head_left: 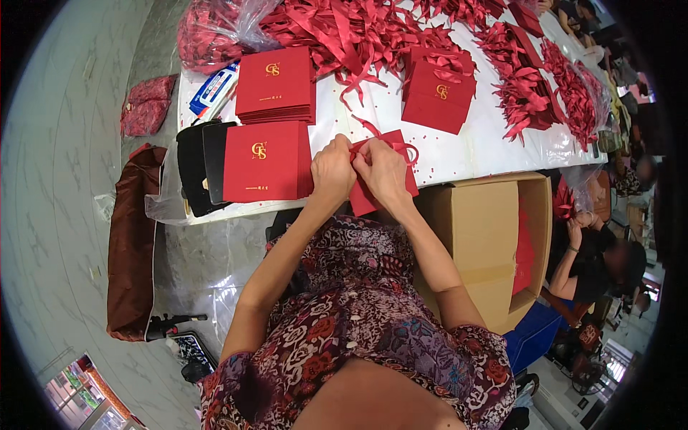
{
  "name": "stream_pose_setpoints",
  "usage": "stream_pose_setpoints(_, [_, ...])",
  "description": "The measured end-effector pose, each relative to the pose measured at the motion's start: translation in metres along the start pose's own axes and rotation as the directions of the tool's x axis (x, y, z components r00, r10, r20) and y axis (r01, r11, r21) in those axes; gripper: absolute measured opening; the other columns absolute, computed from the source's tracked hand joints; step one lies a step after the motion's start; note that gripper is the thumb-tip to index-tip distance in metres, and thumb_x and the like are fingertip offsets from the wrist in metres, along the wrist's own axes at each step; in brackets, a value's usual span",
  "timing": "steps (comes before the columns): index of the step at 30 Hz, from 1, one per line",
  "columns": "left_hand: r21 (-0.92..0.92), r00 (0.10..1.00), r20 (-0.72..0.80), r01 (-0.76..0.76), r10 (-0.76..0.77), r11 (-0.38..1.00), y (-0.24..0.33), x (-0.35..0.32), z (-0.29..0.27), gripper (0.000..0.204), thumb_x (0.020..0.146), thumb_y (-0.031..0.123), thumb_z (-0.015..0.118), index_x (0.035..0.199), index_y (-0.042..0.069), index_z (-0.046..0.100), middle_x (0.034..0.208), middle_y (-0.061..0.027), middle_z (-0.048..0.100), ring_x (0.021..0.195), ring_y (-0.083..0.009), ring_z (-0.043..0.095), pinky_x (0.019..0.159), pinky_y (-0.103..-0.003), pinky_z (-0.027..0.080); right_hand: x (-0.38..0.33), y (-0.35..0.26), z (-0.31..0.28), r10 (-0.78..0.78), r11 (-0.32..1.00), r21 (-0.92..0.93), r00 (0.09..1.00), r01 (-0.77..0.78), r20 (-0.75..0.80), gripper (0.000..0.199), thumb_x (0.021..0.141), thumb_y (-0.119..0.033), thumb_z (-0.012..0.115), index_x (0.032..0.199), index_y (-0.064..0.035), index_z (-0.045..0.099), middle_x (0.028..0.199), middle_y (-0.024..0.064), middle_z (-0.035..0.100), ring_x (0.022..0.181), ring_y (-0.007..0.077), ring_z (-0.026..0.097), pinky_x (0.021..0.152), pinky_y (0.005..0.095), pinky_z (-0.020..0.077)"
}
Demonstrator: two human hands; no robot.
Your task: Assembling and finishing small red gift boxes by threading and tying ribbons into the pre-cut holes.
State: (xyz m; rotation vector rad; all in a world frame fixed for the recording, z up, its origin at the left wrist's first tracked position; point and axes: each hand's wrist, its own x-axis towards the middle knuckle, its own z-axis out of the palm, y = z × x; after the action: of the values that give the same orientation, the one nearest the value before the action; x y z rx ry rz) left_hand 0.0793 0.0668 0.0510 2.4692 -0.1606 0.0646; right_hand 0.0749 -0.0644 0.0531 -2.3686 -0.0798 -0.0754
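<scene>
A small red paper bag [363, 202] lies at the front edge of the white table, under my hands. Its red ribbon [411, 153] curls out to the right, with another strand rising behind. My left hand [333, 170] is closed, its fingers pinching at the ribbon by the bag's top. My right hand [383, 172] is closed on the ribbon too, fingertips nearly meeting the left ones. The exact grip is partly hidden by the fingers. Just left of my left hand sits a stack of flat red bags [261, 165] with a gold emblem.
Another red bag stack [276, 86] lies behind, beside a blue-and-white packet [215, 89]. Loose red ribbons [344, 32] heap at the back. Ribboned bags [441, 93] lie right. An open cardboard box [484, 236] stands right of me. Another person [588, 251] works far right.
</scene>
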Motion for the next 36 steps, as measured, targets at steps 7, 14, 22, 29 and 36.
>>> stream_pose_setpoints(7, [-0.104,0.998,-0.058,-0.032,0.026,0.994,0.002,-0.003,-0.004,0.011,0.085,0.004,0.059,0.096,0.002,0.056,0.08,-0.0198,0.065,0.074,-0.0414,0.064,0.065,-0.05,0.049,-0.003,-0.002,0.001,-0.149,0.989,-0.028,0.987,0.148,-0.054,0.017,0.082,-0.012,0.068,0.084,0.0002,0.057,0.08,0.0188,0.061,0.072,0.0373,0.063,0.061,0.047,0.049])
stream_pose_setpoints(14, [-0.196,0.999,-0.039,0.011,-0.02,0.98,-0.001,-0.004,-0.007,0.009,0.086,0.006,0.058,0.095,0.004,0.057,0.078,-0.0191,0.065,0.075,-0.0405,0.064,0.063,-0.048,0.049,-0.008,-0.004,0.003,-0.218,0.975,-0.053,0.971,0.214,-0.098,0.016,0.084,-0.011,0.068,0.086,-0.0006,0.056,0.079,0.0179,0.059,0.071,0.0371,0.062,0.06,0.0456,0.049])
stream_pose_setpoints(22, [-0.264,0.999,-0.031,0.01,-0.019,0.965,-0.003,-0.005,-0.008,0.015,0.089,0.014,0.061,0.094,0.002,0.056,0.085,-0.0197,0.065,0.079,-0.0402,0.064,0.067,-0.049,0.049,0.001,0.001,-0.023,-0.126,0.944,0.325,0.968,0.051,0.216,0.019,0.083,-0.01,0.069,0.098,-0.0002,0.063,0.086,0.0171,0.069,0.08,0.0325,0.068,0.068,0.0412,0.0533])
stream_pose_setpoints(29, [-0.223,0.989,-0.115,-0.12,0.096,0.967,0.0,-0.011,-0.013,0.017,0.082,0.009,0.072,0.093,0.004,0.061,0.082,-0.013,0.063,0.074,-0.0308,0.062,0.064,-0.04,0.048,0.027,0.003,-0.05,-0.298,0.951,-0.06,0.951,0.304,0.083,0.018,0.09,-0.019,0.065,0.092,-0.0024,0.07,0.087,0.0129,0.068,0.082,0.0313,0.065,0.074,0.036,0.0504])
stream_pose_setpoints(36, [-0.212,0.945,-0.208,-0.296,0.253,0.931,0.004,-0.018,-0.014,0.009,0.081,0.004,0.072,0.085,0.002,0.064,0.081,-0.0119,0.061,0.072,-0.0284,0.061,0.063,-0.038,0.048,0.054,0.017,-0.057,-0.213,0.971,0.21,0.811,0.114,0.545,0.019,0.088,-0.02,0.065,0.091,-0.0035,0.074,0.085,0.0136,0.071,0.079,0.0302,0.067,0.073,0.0387,0.0517])
